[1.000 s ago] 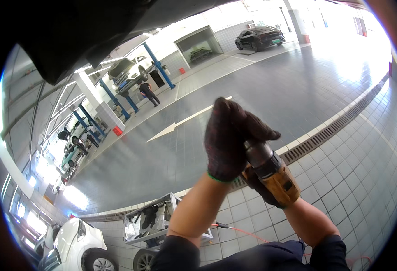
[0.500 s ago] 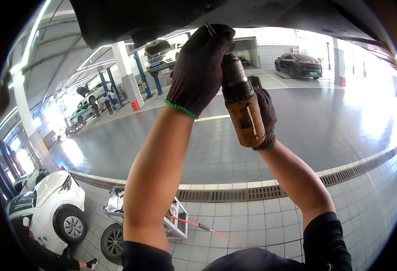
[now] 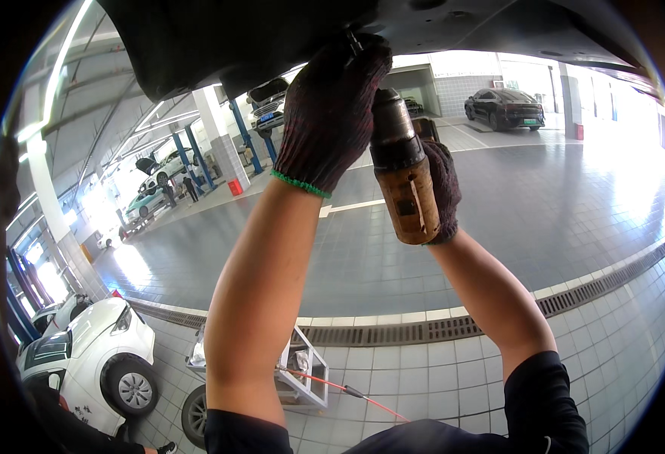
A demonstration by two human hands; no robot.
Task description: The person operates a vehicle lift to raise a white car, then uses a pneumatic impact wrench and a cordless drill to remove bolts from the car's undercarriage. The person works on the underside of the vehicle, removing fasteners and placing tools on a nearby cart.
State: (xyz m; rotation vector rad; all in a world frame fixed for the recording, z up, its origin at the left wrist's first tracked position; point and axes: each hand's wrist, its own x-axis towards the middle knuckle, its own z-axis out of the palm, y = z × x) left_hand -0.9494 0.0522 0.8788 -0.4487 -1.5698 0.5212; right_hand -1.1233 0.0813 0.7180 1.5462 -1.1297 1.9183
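Observation:
My left hand, in a dark knit glove with green cuff, is raised to the dark underside of a vehicle, its fingers closed around a small metal piece that touches or nearly touches that surface. My right hand, also gloved, grips a cordless drill with a worn tan body and metal chuck. The drill stands upright just right of my left hand, nose up. Its tip and my right fingers are mostly hidden.
A white car and another person's dark-clad leg are lower left. A metal cart, loose wheel, red hose and drain grate lie below. Lifts, columns and a black car stand beyond.
My hands and the drill have risen from below the vehicle to its underside, and the view has levelled. Over the last half second they have barely moved.

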